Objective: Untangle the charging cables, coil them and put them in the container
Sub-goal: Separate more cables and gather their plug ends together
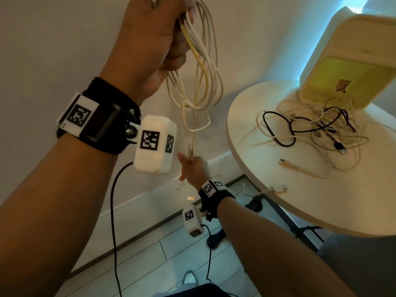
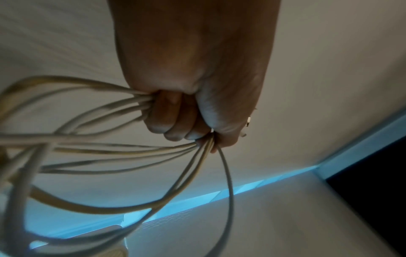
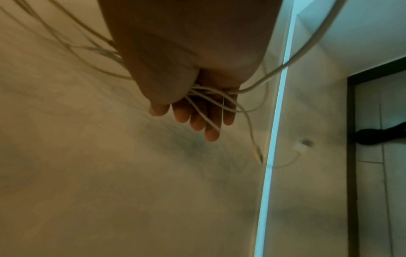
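My left hand (image 1: 171, 31) is raised high and grips a bundle of white and cream charging cables (image 1: 201, 67) in a fist (image 2: 180, 125); their loops (image 2: 110, 151) hang down beside the wall. Lower down, my right hand (image 1: 190, 166) holds the bundle's trailing strands, which look taut. In the right wrist view the strands (image 3: 246, 113) run from under the thumb across fairly straight fingers (image 3: 197, 121), and one plug (image 3: 258, 153) dangles. A cream and yellow container (image 1: 347, 67) stands at the back of the round table.
A tangle of black and white cables (image 1: 317, 129) lies on the round white table (image 1: 267, 206) in front of the container. A loose beige cable (image 1: 300, 169) and a white cable end (image 1: 278, 187) lie near the table's edge. Black table legs (image 1: 289, 221) stand on the tiled floor.
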{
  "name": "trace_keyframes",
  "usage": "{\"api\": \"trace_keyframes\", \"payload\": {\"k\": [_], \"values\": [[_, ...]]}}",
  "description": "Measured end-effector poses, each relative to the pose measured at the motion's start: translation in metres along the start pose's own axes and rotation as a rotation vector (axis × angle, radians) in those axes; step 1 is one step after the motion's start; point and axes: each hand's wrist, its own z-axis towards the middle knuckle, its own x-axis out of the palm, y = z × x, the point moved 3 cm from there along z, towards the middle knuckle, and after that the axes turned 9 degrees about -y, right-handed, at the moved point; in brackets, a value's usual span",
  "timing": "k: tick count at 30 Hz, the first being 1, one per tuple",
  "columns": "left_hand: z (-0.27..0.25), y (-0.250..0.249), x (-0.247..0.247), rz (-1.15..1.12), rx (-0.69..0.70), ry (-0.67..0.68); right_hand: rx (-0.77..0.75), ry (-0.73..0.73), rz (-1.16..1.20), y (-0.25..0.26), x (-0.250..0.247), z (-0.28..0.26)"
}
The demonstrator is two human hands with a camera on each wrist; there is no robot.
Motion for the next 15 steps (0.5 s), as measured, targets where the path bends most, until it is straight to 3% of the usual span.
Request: {"api": "trace_keyframes", "payload": {"k": [5,15], "values": [[0.000,0.007,-0.008,-0.025,-0.021,-0.075,-0.043,-0.262,0.106,0.024,-0.033,0.008],[-0.005,0.009,-0.003,-0.010,-0.025,-0.080,-0.225,-0.107,-0.171,0.042,-0.062,-0.010]]}}
